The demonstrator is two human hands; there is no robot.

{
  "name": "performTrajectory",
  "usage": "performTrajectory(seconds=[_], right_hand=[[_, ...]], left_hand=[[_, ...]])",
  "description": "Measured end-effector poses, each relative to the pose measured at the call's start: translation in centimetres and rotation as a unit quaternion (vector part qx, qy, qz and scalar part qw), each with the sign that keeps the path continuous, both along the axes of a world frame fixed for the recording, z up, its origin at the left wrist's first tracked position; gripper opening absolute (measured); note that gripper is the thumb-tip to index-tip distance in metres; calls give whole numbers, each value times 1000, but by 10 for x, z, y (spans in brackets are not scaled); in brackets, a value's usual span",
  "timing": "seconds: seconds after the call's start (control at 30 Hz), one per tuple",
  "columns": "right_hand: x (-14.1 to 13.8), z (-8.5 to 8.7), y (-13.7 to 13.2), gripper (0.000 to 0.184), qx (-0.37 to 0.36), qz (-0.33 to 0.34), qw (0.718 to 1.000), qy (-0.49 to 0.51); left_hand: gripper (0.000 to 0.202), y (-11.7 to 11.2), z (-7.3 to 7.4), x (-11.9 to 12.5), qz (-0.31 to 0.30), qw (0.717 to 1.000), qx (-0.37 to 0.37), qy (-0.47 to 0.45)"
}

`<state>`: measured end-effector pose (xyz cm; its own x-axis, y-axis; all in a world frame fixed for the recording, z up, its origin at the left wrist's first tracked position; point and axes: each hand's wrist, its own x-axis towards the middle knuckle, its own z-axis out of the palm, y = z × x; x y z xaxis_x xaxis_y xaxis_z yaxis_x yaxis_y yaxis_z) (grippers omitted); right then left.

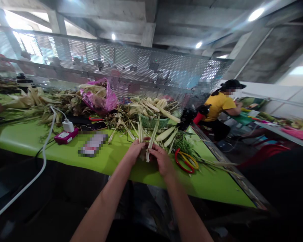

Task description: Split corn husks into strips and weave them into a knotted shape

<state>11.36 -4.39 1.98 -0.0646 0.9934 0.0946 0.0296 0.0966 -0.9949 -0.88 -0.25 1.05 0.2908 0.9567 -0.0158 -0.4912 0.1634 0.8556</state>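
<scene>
Over the green tabletop's front edge, my left hand [136, 150] pinches narrow, pale, upright leaf strips [140, 130]. Close beside it, my right hand [162, 158] is closed on a longer whitish-green leaf strip [154, 134], thumb pressed against its lower end. The strips look like corn husk, though the exact kind is unclear. Between the hands, the fingers partly hide what they grip. Right of my right hand lie scissors [184, 161] with red and yellow handles. Behind the hands, a green basket [154, 122] is heaped with pale husks [151, 105]; several loose pale pieces [166, 133] lie beside it.
A phone [93, 126], a blurred-out flat item [93, 144] and a purple power block [66, 135] with a white cable [44, 151] lie left. Behind them sits a pink plastic bag [101, 97]. A mesh screen [131, 64] stands behind; a person in yellow [218, 106] sits right.
</scene>
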Motion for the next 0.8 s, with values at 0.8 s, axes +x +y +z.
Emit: performTrajectory(seconds=[0.8], right_hand=[[60, 8, 20, 20, 91, -247, 823, -503]], left_hand=[[20, 5, 0, -7, 8, 987, -56, -148]])
